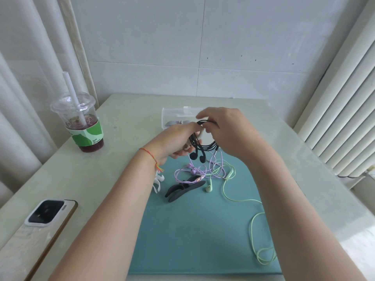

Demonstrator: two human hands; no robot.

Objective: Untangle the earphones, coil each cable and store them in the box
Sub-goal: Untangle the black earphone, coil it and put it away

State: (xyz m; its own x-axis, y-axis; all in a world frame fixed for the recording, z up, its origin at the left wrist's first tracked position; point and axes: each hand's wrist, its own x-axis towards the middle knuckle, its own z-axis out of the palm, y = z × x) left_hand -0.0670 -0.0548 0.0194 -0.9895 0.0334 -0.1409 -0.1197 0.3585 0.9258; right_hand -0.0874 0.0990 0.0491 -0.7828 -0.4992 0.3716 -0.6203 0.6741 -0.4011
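Observation:
Black earphones (205, 146) hang as a coil of several loops above the teal mat, their two earbuds dangling below. My left hand (178, 140) holds the coil from the left, its fingers inside the loops. Over at the coil's top, my right hand (225, 130) pinches the black cable. Purple earphones (192, 173) and light green earphones (227, 175) lie tangled together on the mat beneath. The clear plastic box (174, 116) stands open behind my hands, partly hidden by them.
Two dark cable clips (182, 188) and a white clip (158, 180) lie on the teal mat (194, 240). A plastic cup with a straw (81, 122) stands at the left. A phone (40, 226) lies near the front left edge.

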